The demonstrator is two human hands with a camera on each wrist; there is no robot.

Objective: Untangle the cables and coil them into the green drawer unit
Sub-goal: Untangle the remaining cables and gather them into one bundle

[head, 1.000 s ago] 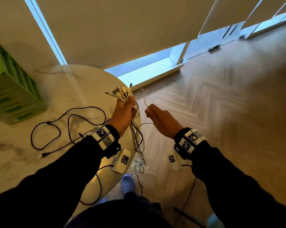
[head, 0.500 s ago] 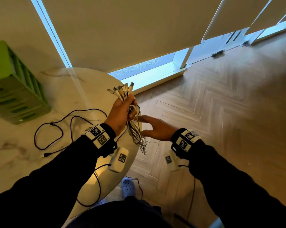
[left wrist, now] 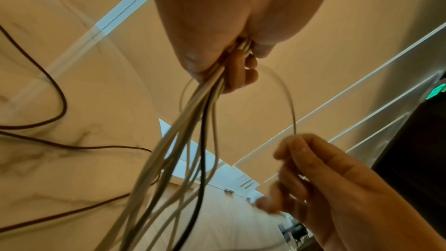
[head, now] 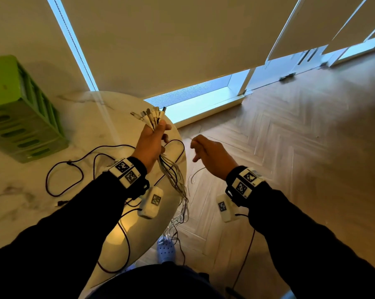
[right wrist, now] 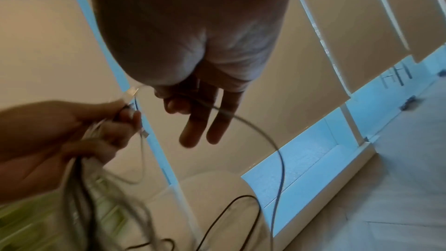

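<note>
My left hand (head: 160,134) grips a bundle of mostly white cables (head: 171,175) just below their plugs (head: 148,116), which fan out above the fist. The strands hang past the round marble table's edge (head: 183,160) toward the floor. To its right, my right hand (head: 195,147) pinches one thin white cable (left wrist: 287,98) that arcs over from the left fist (left wrist: 231,60); its other fingers (right wrist: 193,131) hang straight. A black cable (head: 74,169) lies looped on the table. The green drawer unit (head: 20,117) stands at the table's far left.
Herringbone wood floor (head: 290,147) stretches right of the table, with a low window sill (head: 203,104) and drawn blinds behind. A pale blue shoe (head: 166,249) stands below the hanging cable ends. Dark cords run from the wrist cameras (head: 152,201).
Half a second ago my right hand reached in under the left fist at the hanging strands. It has since drawn back to the right with one thin cable. The left hand kept its grip.
</note>
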